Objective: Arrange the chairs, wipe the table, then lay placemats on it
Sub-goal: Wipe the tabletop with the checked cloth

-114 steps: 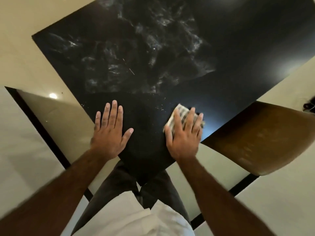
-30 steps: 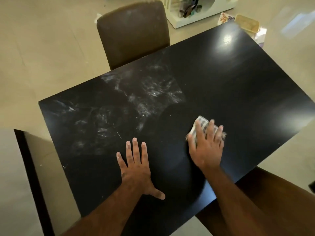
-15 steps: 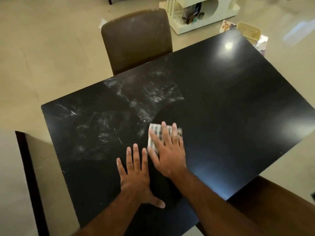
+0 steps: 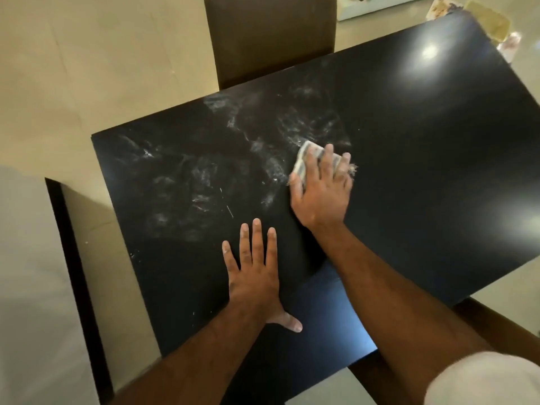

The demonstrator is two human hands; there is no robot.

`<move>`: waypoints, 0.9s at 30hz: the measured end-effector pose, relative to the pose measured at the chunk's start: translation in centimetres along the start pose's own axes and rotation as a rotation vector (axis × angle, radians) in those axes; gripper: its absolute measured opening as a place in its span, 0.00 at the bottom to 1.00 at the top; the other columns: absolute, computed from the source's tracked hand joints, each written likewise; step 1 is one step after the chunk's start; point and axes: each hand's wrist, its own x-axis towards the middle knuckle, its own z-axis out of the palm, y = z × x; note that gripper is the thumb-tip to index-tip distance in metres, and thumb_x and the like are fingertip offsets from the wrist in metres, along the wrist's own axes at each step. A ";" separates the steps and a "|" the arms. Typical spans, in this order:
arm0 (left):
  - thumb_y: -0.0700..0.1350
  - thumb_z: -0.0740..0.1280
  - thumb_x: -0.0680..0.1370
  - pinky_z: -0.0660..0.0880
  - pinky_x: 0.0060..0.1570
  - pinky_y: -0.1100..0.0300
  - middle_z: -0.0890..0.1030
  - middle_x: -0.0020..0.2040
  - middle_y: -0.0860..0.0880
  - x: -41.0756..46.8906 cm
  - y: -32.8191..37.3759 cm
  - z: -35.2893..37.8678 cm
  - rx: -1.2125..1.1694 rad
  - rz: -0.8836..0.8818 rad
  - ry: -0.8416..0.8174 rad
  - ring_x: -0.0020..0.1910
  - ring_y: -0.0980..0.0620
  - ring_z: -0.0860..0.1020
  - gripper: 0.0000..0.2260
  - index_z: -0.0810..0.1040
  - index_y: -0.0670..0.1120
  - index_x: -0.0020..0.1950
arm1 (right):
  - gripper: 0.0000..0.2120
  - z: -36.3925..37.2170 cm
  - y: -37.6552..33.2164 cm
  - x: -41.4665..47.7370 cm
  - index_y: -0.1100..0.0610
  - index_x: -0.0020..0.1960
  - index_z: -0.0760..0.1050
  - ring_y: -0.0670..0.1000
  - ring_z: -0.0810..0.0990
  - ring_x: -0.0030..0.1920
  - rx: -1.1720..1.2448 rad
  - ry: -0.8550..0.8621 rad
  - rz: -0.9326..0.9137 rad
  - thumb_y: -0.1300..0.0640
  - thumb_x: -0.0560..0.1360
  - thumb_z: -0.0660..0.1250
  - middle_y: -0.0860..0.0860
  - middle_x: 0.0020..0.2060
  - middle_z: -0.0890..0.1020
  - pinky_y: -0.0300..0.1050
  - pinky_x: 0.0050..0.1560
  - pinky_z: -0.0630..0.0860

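Observation:
A glossy black table fills the view, with white dusty smears across its left half. My right hand presses a folded checked cloth flat on the table at the right edge of the smears. Only the cloth's far corner shows under my fingers. Closer to me, my left hand lies flat on the tabletop, fingers spread and holding nothing. A brown chair is tucked in at the far side. Another brown chair sits at the near right corner.
Beige tiled floor surrounds the table. Beyond the far right corner, a white shelf base and a yellowish box with papers rest on the floor. A dark strip runs along the floor at the left.
My right hand has slid the cloth away from me and to the right, out from beside my left hand into the smears. My left hand has stayed in place.

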 end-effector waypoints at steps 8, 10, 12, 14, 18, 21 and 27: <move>0.88 0.66 0.60 0.35 0.85 0.35 0.15 0.79 0.42 -2.7 -3.6 2.9 -0.080 0.099 0.180 0.81 0.41 0.20 0.79 0.18 0.42 0.80 | 0.35 -1.4 -2.3 -10.3 0.45 0.90 0.50 0.65 0.45 0.89 0.023 -0.197 -0.319 0.35 0.87 0.52 0.53 0.90 0.48 0.70 0.82 0.61; 0.89 0.64 0.60 0.34 0.85 0.36 0.15 0.78 0.42 -3.8 -5.8 3.9 -0.067 0.068 0.163 0.81 0.42 0.20 0.78 0.18 0.42 0.80 | 0.35 -1.8 0.1 -12.3 0.44 0.90 0.49 0.65 0.45 0.89 -0.012 -0.204 -0.332 0.35 0.87 0.54 0.53 0.90 0.47 0.70 0.82 0.62; 0.90 0.60 0.59 0.32 0.84 0.36 0.14 0.77 0.43 -4.7 -8.5 4.8 -0.055 0.026 0.136 0.80 0.42 0.19 0.78 0.17 0.43 0.79 | 0.35 -2.0 2.8 -12.8 0.44 0.90 0.50 0.67 0.46 0.89 -0.068 -0.162 -0.183 0.35 0.87 0.54 0.56 0.90 0.48 0.71 0.80 0.64; 0.93 0.57 0.56 0.31 0.84 0.37 0.14 0.78 0.44 -5.5 -11.0 5.3 -0.086 0.001 0.126 0.80 0.43 0.18 0.79 0.17 0.43 0.79 | 0.33 -2.1 4.7 -11.4 0.45 0.90 0.55 0.70 0.52 0.87 -0.088 -0.093 0.070 0.36 0.88 0.53 0.61 0.89 0.53 0.73 0.76 0.68; 0.94 0.53 0.54 0.34 0.85 0.37 0.15 0.79 0.43 -6.2 -14.3 6.0 -0.088 0.004 0.135 0.81 0.43 0.19 0.80 0.18 0.42 0.80 | 0.30 -1.1 3.8 -6.1 0.44 0.88 0.62 0.73 0.60 0.85 -0.043 -0.042 0.231 0.36 0.88 0.52 0.62 0.87 0.62 0.75 0.74 0.70; 0.94 0.54 0.54 0.36 0.86 0.38 0.16 0.80 0.43 -6.3 -15.4 6.1 -0.091 0.023 0.172 0.82 0.42 0.21 0.80 0.19 0.42 0.81 | 0.30 -0.2 -1.4 -5.1 0.45 0.87 0.62 0.73 0.58 0.85 -0.017 -0.040 0.132 0.37 0.87 0.54 0.61 0.87 0.62 0.75 0.76 0.68; 0.93 0.57 0.53 0.39 0.86 0.36 0.20 0.83 0.40 -7.1 -18.4 7.0 -0.031 0.060 0.214 0.84 0.41 0.25 0.82 0.24 0.40 0.84 | 0.36 -1.4 -11.7 -17.7 0.42 0.90 0.48 0.68 0.42 0.88 0.076 -0.282 -0.264 0.35 0.87 0.55 0.56 0.90 0.44 0.73 0.84 0.55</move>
